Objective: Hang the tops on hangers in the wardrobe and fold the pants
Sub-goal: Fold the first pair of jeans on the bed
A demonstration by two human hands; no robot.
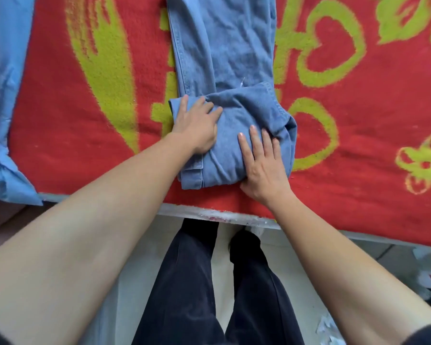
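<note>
Light blue jeans lie lengthwise on a red blanket, running away from me. Their near end is folded over into a thick bundle near the bed's front edge. My left hand lies on the bundle's left part, fingers spread and pressing down. My right hand rests flat on the bundle's right part, fingers straight and pointing away. Neither hand curls round the cloth.
The red blanket has yellow-green flower and heart patterns and covers the bed. A light blue garment lies at the left edge. The bed's front edge runs below my hands. My dark trouser legs stand on the pale floor.
</note>
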